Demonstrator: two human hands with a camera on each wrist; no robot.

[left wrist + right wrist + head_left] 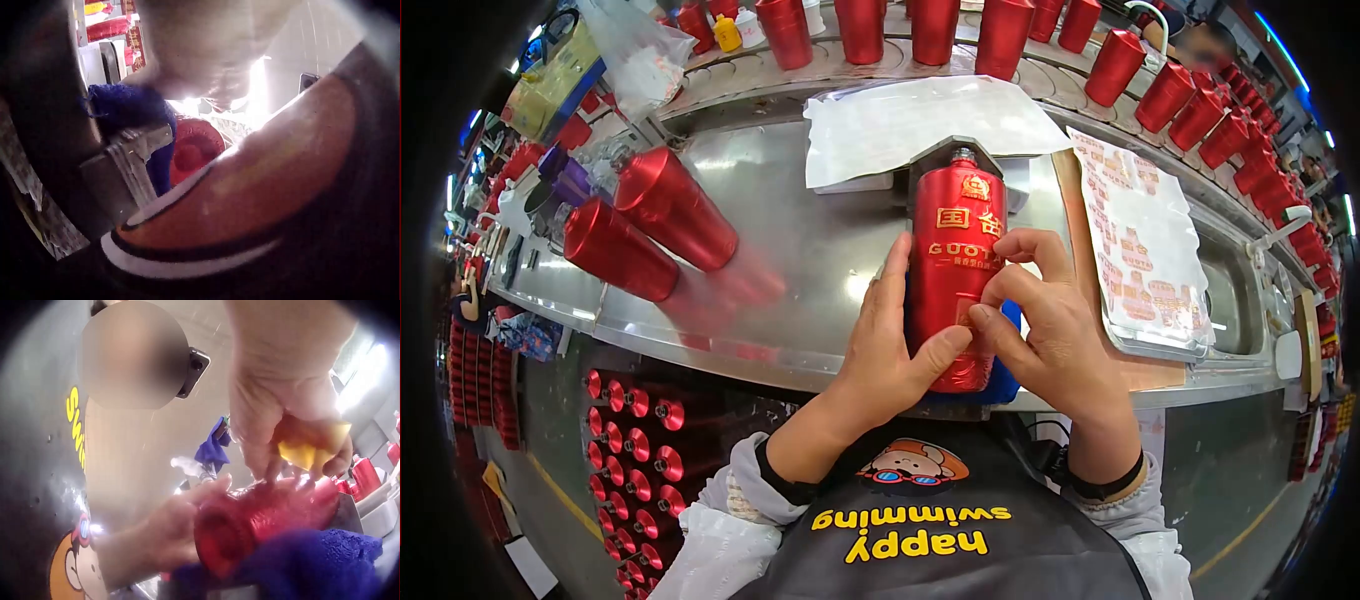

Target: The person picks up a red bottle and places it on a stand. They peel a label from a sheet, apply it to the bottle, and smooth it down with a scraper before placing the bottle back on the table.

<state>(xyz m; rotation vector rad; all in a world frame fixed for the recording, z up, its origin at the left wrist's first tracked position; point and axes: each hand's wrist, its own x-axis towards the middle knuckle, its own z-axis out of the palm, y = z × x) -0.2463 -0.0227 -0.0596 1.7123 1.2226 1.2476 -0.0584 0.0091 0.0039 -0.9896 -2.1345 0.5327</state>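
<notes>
A red bottle [956, 270] with gold lettering lies neck away from me in a cradle, a blue cloth [1003, 375] under its lower right side. My left hand [890, 345] holds the bottle along its left side, thumb across the lower front. From the right, my right hand [1050, 325] bends over it. Its thumb and forefinger pinch at a small gold-marked square label [967, 308] low on the bottle. In the right wrist view a yellow piece [312, 449] shows under the right hand's fingers. The left wrist view has the bottle's round base [195, 150] beside the cloth.
Two red bottles [675, 205] stand on the metal bench at left. White sheets lie behind the cradle, and a printed decal sheet [1145, 240] lies in a tray at right. Red bottles line a curved conveyor [1050, 65] at the back. Several more bottles [640, 450] stand below, left.
</notes>
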